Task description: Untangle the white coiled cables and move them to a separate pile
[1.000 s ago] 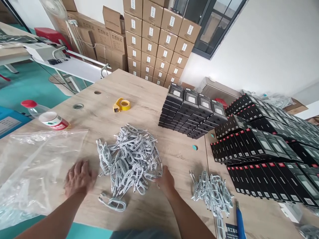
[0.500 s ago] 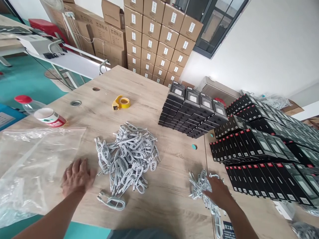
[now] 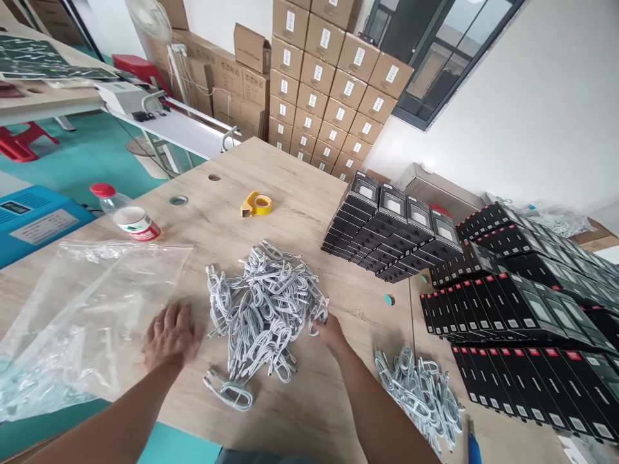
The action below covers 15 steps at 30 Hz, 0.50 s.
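A heap of bundled grey cables [image 3: 268, 309] lies in the middle of the wooden table. My left hand [image 3: 170, 335] rests palm down, fingers spread, between the heap and a clear plastic bag [image 3: 120, 290]. At the heap's right edge, my right hand [image 3: 329, 332] has its fingers closed on a looped cable [image 3: 318, 317]; the fingertips are partly hidden. One separate cable [image 3: 232, 393] lies just below the heap. A smaller pile of cables [image 3: 420, 396] sits to the right, beyond my right forearm.
Stacked black boxes [image 3: 391, 225] stand at the back right, with more rows of black boxes [image 3: 522, 354] beside them. A yellow tape dispenser [image 3: 256, 204] and a red-capped bottle [image 3: 135, 222] are behind the heap. A blue-handled tool [image 3: 474, 448] lies at lower right.
My right hand has moved left from the smaller cable pile to the right edge of the big heap. My left hand stays flat on the table. The view has shifted left.
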Each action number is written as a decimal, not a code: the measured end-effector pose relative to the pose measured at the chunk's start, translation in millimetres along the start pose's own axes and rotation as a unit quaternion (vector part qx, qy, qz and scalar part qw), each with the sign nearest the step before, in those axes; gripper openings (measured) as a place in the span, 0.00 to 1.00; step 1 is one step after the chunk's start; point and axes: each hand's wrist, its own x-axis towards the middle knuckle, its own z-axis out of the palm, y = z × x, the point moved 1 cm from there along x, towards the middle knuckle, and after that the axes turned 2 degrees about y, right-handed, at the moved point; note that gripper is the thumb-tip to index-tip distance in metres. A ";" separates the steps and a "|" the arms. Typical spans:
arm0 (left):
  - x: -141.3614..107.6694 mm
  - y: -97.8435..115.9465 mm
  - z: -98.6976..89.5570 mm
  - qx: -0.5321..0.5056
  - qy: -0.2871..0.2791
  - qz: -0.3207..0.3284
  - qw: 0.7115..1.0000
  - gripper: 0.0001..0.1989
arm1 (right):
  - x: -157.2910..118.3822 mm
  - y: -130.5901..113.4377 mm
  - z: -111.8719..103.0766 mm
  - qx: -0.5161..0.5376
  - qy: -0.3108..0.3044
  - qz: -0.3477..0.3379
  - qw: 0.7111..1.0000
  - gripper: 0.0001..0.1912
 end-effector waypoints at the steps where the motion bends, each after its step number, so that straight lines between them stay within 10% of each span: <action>1: -0.4 0.2 -0.2 0.001 -0.002 -0.001 1.000 0.30 | -2.7 2.6 -7.4 0.018 -0.012 -0.002 1.000 0.16; 15: 3.7 3.5 -4.5 -0.006 0.004 -0.005 1.000 0.31 | -64.1 -26.9 -93.8 0.076 0.007 -0.046 0.996 0.29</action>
